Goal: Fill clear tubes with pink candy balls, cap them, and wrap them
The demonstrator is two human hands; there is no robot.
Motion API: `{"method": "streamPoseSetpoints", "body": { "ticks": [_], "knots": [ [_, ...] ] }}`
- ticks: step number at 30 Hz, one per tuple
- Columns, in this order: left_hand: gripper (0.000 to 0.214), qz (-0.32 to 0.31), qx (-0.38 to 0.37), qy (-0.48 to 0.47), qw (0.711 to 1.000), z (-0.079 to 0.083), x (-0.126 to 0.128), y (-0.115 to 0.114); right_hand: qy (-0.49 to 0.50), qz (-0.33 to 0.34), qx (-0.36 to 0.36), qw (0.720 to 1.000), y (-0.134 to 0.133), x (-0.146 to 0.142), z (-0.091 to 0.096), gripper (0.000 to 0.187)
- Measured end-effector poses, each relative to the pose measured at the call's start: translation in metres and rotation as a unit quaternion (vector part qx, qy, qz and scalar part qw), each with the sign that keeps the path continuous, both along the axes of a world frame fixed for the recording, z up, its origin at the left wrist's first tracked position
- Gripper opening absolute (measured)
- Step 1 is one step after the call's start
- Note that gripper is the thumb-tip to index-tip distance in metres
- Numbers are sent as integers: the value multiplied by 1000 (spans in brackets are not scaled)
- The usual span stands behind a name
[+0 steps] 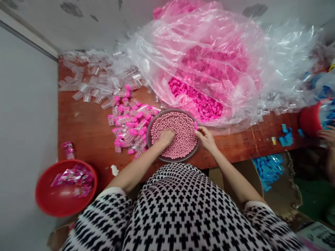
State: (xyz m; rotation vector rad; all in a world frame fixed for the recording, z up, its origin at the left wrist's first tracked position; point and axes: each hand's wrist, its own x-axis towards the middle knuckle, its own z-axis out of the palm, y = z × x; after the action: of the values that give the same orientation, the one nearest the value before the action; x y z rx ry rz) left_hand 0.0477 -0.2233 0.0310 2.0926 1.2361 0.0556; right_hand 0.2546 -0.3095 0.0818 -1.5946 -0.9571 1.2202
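A dark round bowl point(148, 139) filled with pink beads point(180, 144) sits in front of my body. My left hand point(167, 137) is down in the beads with its fingers curled closed; what it grips, if anything, is hidden. At the bowl's right rim, my right hand point(206, 138) pinches a bright pink cap point(195, 126) between thumb and fingers. Left of the bowl lies a pile of clear bead-filled containers with pink caps point(129, 122). Behind the bowl, a big clear plastic bag point(157, 62) lies open, showing many loose pink caps point(199, 101).
Clear empty containers point(90, 89) lie scattered at the back left. A red basin point(42, 195) with pink packets stands at the front left. On the right are a red bucket point(310, 120), blue pieces point(286, 137) and another person's hand point(328, 136). A wooden table point(81, 129) bears the work.
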Motion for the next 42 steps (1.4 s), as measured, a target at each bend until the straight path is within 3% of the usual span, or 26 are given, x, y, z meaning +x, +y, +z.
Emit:
{"method": "streamPoseSetpoints", "body": {
  "ticks": [4,7,9,13,18,23,25,27,30,33,37,42],
  "knots": [
    [18,11,-14,-20,1000,-17,30,-6,36,-37,-16,999,-5,-4,-4,33],
    [15,32,-20,-55,998,-18,25,-11,64,-66,-24,995,-5,-7,-8,36],
    [15,72,-38,-143,986,-15,12,-13,66,-70,-29,995,-1,-6,-10,38],
    [18,126,-78,-337,930,-2,-10,-16,65,-57,-35,996,8,-4,-9,41],
    [18,157,-108,-405,894,9,-13,-15,19,5,-8,1000,17,-9,1,39],
    [31,209,-245,-475,819,14,-9,-19,-85,69,42,993,22,-13,12,36],
    [35,211,-275,-483,805,17,-11,-21,-129,85,62,986,24,-13,16,34],
    [36,199,-259,-473,818,21,-14,-22,-156,100,78,980,24,-14,24,32],
    [34,181,-197,-425,865,27,-21,-21,-182,139,102,968,24,-19,40,32],
    [34,140,-181,-389,892,35,-27,-20,-198,230,143,942,25,-27,54,32],
    [31,103,-200,-397,890,46,-28,-23,-232,329,178,898,27,-37,61,31],
    [34,140,-217,-414,873,48,-28,-28,-309,346,183,867,23,-37,58,30]
  ]
}}
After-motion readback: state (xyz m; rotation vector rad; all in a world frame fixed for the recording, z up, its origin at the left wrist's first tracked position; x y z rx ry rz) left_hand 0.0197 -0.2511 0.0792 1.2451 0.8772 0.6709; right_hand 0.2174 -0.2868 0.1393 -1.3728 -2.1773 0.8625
